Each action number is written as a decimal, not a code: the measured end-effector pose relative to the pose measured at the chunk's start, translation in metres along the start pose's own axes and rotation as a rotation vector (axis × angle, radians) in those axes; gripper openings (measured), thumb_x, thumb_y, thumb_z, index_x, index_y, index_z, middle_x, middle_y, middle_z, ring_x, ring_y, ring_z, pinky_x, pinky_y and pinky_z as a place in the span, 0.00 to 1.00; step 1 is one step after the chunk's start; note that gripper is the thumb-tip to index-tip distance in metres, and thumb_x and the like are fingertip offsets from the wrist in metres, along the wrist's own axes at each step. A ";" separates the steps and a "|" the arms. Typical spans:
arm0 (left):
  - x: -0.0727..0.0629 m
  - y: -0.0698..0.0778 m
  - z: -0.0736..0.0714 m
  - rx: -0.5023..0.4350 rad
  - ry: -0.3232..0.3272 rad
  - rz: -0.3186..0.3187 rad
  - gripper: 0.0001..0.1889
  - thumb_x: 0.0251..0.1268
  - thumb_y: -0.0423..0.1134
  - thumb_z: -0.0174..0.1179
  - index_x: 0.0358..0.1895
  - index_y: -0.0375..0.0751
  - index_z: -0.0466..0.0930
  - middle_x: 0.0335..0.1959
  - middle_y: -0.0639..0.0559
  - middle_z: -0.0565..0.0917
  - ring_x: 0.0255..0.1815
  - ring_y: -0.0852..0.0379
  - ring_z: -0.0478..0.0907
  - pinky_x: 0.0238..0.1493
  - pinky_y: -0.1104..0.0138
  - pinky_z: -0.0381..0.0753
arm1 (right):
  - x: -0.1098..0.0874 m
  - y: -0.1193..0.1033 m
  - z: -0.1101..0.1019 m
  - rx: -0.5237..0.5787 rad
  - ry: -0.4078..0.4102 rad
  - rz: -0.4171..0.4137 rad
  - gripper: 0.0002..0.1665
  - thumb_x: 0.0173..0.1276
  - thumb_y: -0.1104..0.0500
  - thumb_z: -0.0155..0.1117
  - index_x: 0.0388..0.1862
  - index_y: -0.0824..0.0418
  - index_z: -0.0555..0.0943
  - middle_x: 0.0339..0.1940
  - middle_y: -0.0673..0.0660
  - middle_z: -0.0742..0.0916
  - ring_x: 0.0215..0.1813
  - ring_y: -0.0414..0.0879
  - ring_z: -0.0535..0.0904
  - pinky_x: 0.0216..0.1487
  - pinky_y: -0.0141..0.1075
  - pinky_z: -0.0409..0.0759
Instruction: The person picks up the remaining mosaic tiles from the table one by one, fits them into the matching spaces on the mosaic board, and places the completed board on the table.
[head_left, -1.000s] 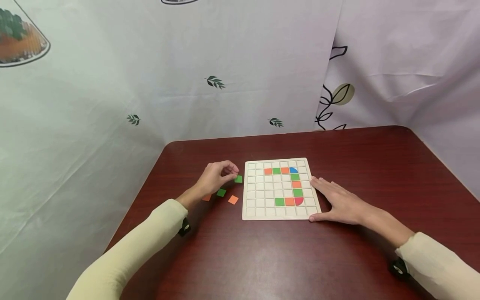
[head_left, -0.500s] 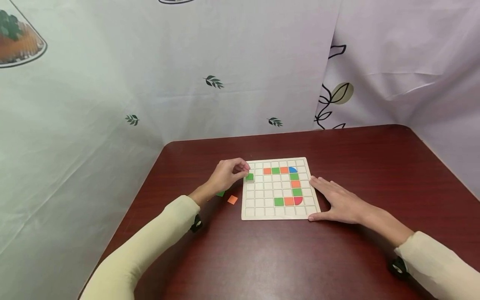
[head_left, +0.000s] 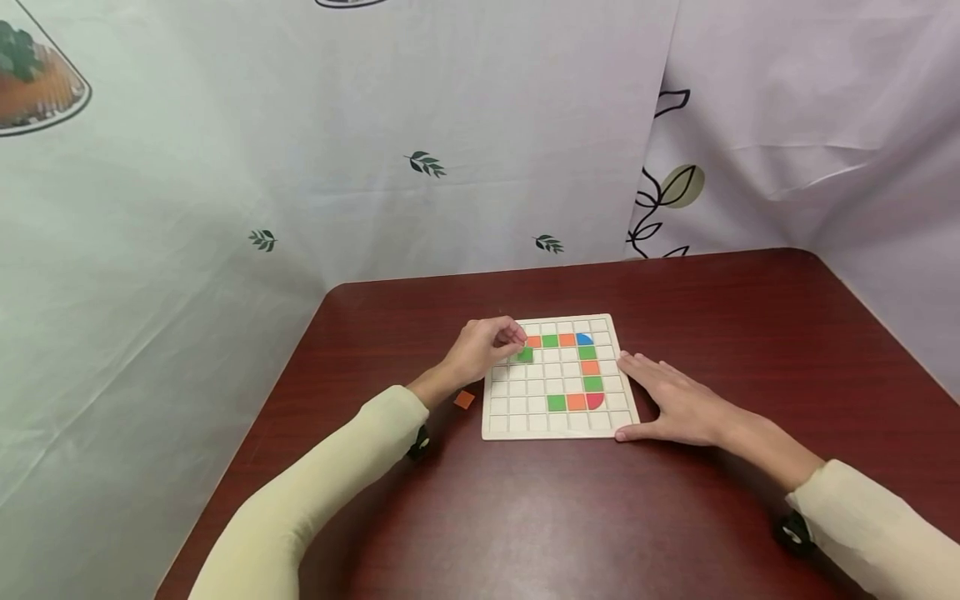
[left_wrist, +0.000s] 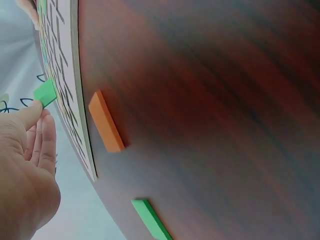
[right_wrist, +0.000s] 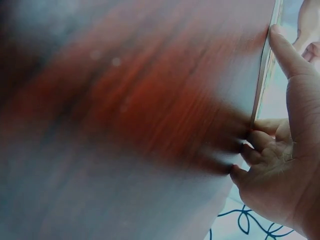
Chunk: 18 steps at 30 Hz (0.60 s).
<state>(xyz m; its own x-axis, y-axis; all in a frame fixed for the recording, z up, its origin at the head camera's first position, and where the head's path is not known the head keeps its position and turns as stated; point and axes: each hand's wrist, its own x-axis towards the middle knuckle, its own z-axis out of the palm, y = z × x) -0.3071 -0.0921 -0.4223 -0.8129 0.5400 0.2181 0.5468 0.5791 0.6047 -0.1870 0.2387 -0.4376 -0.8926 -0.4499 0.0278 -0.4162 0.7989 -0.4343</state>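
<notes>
Green square tile (head_left: pixel 525 355) sits pinched between the thumb and fingertips of the left hand (head_left: pixel 480 346), over the pale grid board (head_left: pixel 537 403) at ten o'clock from its centre. Spread wide, the right hand (head_left: pixel 678 408) touches the board's edge, forefinger near three o'clock, thumb at half past four. Blue and red quarter-round tiles (head_left: pixel 585 340) lie at one and four o'clock. On the table (head_left: pixel 540 517) (dark, reddish), an orange tile (head_left: pixel 464 400) lies off the board between eight and nine.
</notes>
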 end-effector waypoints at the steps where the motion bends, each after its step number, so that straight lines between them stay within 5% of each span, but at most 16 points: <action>1: 0.001 0.001 0.002 -0.003 -0.003 0.001 0.06 0.71 0.33 0.72 0.45 0.43 0.86 0.40 0.54 0.88 0.42 0.61 0.85 0.47 0.69 0.84 | 0.000 0.000 0.000 -0.001 -0.001 0.000 0.75 0.55 0.21 0.75 0.83 0.69 0.61 0.82 0.69 0.67 0.83 0.68 0.59 0.79 0.65 0.56; 18: 0.008 0.004 0.017 0.030 -0.002 -0.061 0.04 0.73 0.35 0.71 0.44 0.46 0.86 0.39 0.57 0.88 0.41 0.64 0.84 0.48 0.69 0.83 | 0.000 -0.001 0.000 0.008 -0.002 0.001 0.75 0.55 0.21 0.75 0.84 0.69 0.60 0.83 0.68 0.67 0.83 0.68 0.58 0.80 0.65 0.55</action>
<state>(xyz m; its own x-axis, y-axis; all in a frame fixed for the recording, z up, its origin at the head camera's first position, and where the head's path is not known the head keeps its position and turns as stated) -0.3081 -0.0743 -0.4313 -0.8448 0.5040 0.1798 0.5018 0.6293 0.5934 -0.1863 0.2384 -0.4375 -0.8928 -0.4497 0.0254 -0.4135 0.7961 -0.4419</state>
